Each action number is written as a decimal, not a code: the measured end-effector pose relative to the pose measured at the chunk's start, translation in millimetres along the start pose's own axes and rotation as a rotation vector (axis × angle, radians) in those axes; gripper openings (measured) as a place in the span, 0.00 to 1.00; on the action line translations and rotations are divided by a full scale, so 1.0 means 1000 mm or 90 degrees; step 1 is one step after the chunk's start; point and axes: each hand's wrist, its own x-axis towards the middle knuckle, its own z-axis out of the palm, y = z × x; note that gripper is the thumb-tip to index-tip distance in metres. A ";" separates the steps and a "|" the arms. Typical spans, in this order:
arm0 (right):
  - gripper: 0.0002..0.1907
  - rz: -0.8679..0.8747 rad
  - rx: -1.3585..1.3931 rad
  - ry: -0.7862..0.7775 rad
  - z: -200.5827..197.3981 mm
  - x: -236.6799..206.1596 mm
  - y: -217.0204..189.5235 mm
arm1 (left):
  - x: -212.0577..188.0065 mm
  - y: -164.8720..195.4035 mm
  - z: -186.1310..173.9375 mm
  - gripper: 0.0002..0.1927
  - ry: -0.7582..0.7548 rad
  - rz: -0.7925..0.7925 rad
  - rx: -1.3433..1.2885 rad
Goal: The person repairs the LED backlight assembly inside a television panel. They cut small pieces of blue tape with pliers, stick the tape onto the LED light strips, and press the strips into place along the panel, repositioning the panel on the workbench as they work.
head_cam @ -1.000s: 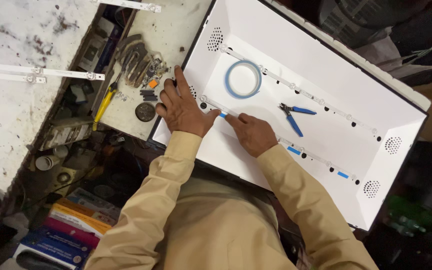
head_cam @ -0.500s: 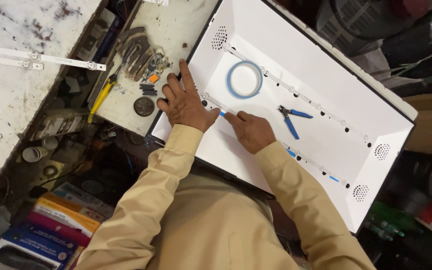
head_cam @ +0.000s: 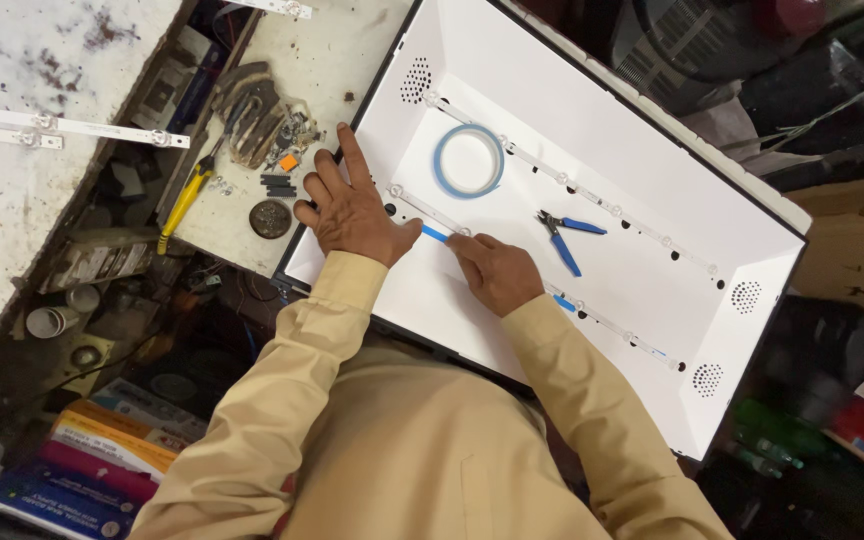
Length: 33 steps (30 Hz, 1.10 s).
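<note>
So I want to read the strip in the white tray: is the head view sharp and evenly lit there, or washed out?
Head view: the white tray is bright, nearly blown out, yet the light strip under the left hand and right hand stays sharp; the blue pliers cast little shadow; the right and lower-left edges fall dark.

Bare white panel (head_cam: 512,80) open above — tape roll (head_cam: 468,161), blue pliers (head_cam: 564,234) block the middle

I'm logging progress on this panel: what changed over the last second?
Hardly anything. The left hand and right hand stay pressed on the lower light strip by its blue tape tab. The tape roll and blue-handled cutters lie unmoved; only the camera view shifted slightly.
</note>
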 end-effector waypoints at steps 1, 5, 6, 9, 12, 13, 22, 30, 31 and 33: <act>0.11 0.008 -0.012 -0.008 0.002 0.002 -0.001 | 0.000 0.001 -0.001 0.78 -0.007 -0.001 0.004; 0.12 0.037 -0.054 -0.060 0.000 0.002 -0.001 | 0.001 0.001 -0.004 0.78 -0.025 -0.008 0.003; 0.11 0.028 -0.036 -0.050 -0.003 0.001 -0.001 | 0.001 0.001 -0.005 0.78 -0.021 -0.006 0.000; 0.10 0.004 0.016 -0.021 -0.007 0.004 -0.004 | 0.000 0.001 -0.007 0.78 -0.015 -0.003 -0.005; 0.14 0.015 0.012 -0.019 -0.003 0.006 -0.009 | -0.001 0.001 -0.006 0.78 0.003 0.005 -0.008; 0.16 0.029 -0.019 -0.031 0.000 0.004 -0.011 | -0.001 0.001 -0.004 0.77 0.011 0.010 -0.008; 0.21 0.002 -0.056 0.136 0.008 -0.057 0.017 | -0.002 0.004 0.003 0.75 0.031 0.029 0.034; 0.08 0.152 -0.028 0.141 0.018 -0.057 -0.005 | 0.002 0.010 -0.007 0.78 -0.074 -0.026 0.027; 0.08 0.143 -0.025 0.140 0.019 -0.056 -0.008 | 0.001 0.011 -0.009 0.78 -0.079 -0.034 0.027; 0.08 0.151 -0.012 0.131 0.022 -0.051 -0.014 | 0.004 0.007 -0.014 0.78 -0.081 -0.045 0.018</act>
